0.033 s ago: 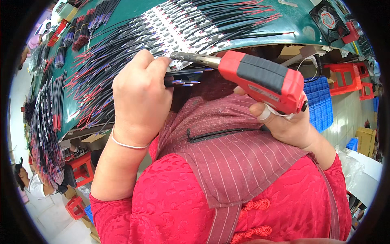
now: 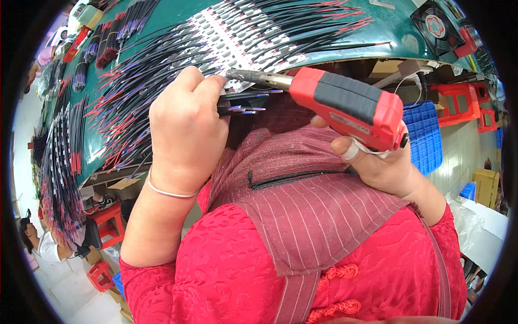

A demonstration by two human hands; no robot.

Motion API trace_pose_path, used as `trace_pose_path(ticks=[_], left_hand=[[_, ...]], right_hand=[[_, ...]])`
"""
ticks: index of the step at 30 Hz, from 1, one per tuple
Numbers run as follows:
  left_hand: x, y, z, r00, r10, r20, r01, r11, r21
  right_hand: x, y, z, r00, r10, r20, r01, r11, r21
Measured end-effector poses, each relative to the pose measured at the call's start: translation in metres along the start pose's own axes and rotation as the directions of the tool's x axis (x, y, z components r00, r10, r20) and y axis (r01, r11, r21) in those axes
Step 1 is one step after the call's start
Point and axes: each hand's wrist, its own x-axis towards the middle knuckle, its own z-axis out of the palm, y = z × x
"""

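My right hand is wrapped round a red and black soldering gun, with white tape on one finger. Its metal barrel points left, and the tip ends just beside my left fingertips. My left hand is closed at the near edge of a panel of small white circuit boards. Black wires with blue and white ends stick out to the right from under that hand. Its fingers appear pinched on wires, though the grip itself is hidden. Rows of black, red and blue wires fan out from both sides of the panel.
The green tabletop carries a square black fan at the far right. Wire bundles lie at the left, and more wired strips hang over that edge. Red stools, a blue crate and a seated person are around.
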Motion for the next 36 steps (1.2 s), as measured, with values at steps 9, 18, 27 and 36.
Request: trace_pose_path(ticks=[9, 18, 27, 36], left_hand=[[0.005, 0.004, -0.004, 0.999, -0.021, 0.038, 0.020, 1.000, 0.024], [0.009, 0.003, -0.006, 0.997, -0.028, 0.075, 0.026, 0.999, 0.030], [0.007, 0.001, -0.011, 0.991, 0.020, 0.133, -0.034, 0.994, 0.101], [0.000, 0.000, -0.016, 0.988, 0.066, 0.138, -0.084, 0.987, 0.135]], right_hand=[[-0.004, -0.012, 0.001, 0.961, 0.277, -0.024, -0.248, 0.892, 0.379], [-0.007, -0.007, -0.001, 0.962, 0.269, -0.041, -0.232, 0.888, 0.397], [-0.010, -0.007, -0.003, 0.961, 0.275, -0.041, -0.235, 0.883, 0.406], [-0.009, -0.007, -0.004, 0.967, 0.254, -0.024, -0.222, 0.884, 0.411]])
